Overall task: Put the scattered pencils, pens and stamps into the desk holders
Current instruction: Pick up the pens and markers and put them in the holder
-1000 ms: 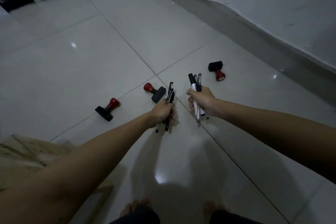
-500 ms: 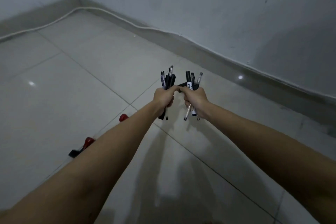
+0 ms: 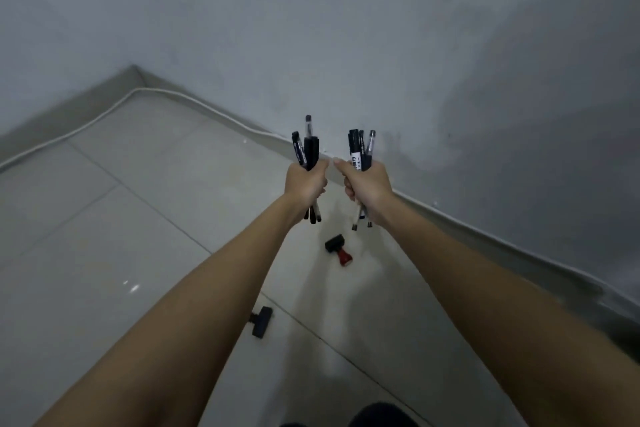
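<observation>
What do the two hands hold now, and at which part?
Each fist grips a bundle of pens around the middle: left hand on the left bundle, right hand on the right bundle. Both ends stick out.

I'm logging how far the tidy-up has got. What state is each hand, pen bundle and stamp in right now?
Left hand: closed in a fist around a bundle of black pens, held upright.
Right hand: closed around a bundle of black and clear pens, held upright.
Red-handled black stamp: lying on its side on the tiled floor.
Second black stamp: on the floor, handle hidden by the left arm.
</observation>
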